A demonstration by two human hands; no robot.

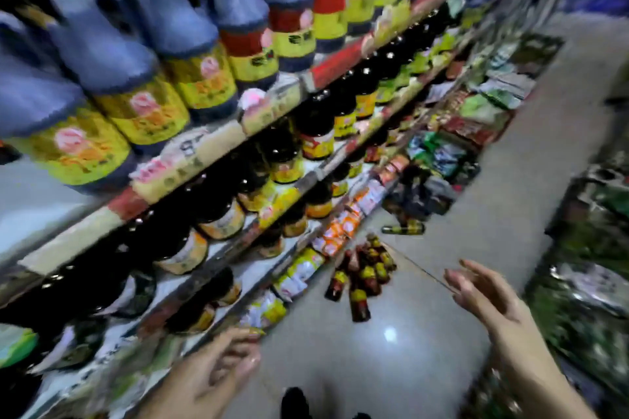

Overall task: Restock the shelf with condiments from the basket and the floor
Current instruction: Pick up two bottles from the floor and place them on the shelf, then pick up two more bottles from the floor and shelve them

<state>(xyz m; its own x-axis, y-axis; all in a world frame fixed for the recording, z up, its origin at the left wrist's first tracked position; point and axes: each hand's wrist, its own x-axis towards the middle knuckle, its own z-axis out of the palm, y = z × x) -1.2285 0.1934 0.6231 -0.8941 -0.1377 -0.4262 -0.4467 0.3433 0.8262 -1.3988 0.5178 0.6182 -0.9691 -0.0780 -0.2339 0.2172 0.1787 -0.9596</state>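
Observation:
The view is blurred by motion. A cluster of several dark condiment bottles (366,274) with red and yellow labels lies on the tiled floor beside the shelf unit (218,143). One more bottle (403,230) lies alone a little farther down the aisle. My left hand (218,374) hovers low by the bottom shelf edge, fingers loosely curled, holding nothing. My right hand (483,292) is raised over the floor to the right of the bottle cluster, fingers spread and empty. No basket can be made out.
Tiers of the shelf hold large dark jugs (136,78) with yellow labels on top and rows of dark jars (218,211) below. Packaged goods (490,102) pile up along the aisle farther on. Another rack of goods (585,299) lines the right. A dark shoe (294,403) shows at the bottom.

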